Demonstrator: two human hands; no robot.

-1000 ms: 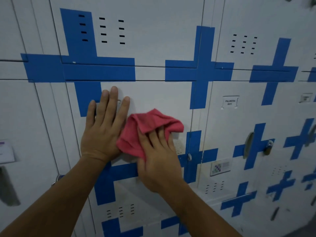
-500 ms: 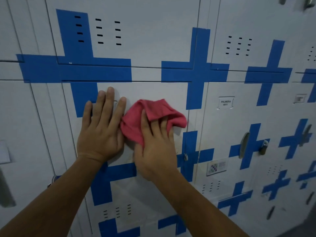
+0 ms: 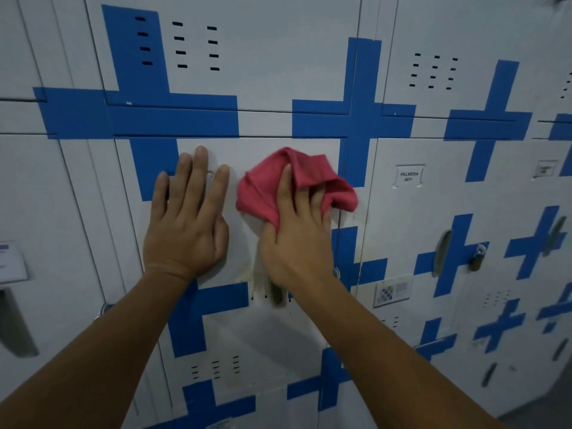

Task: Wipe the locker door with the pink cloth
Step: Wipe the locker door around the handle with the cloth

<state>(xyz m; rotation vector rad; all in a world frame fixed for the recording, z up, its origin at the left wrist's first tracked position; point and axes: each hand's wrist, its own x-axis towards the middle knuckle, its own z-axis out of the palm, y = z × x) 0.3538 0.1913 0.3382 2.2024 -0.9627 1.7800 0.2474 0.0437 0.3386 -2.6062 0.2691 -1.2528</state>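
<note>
The pink cloth (image 3: pixel 263 190) is bunched against the upper part of a white locker door (image 3: pixel 247 335) marked with blue cross shapes. My right hand (image 3: pixel 297 243) holds the cloth to the door, index finger laid along it, the other fingertips tucked into its folds and the thumb hidden beneath it. My left hand (image 3: pixel 185 221) lies flat on the same door, just left of the cloth, fingers straight and pointing up. Below the hands a dirty streak (image 3: pixel 261 283) runs down to the door's recessed handle (image 3: pixel 277 294).
More lockers fill the wall on all sides. The right-hand neighbour carries a name label (image 3: pixel 409 176), a recessed handle (image 3: pixel 441 252) and a padlock (image 3: pixel 478 258). Vent slots (image 3: pixel 195 46) pierce the door above. A purple-edged label (image 3: pixel 10 263) sits at the far left.
My right hand has slid the cloth up and to the right across the door, opening a gap from the left hand and uncovering the dirty streak. The left hand stays flat in place.
</note>
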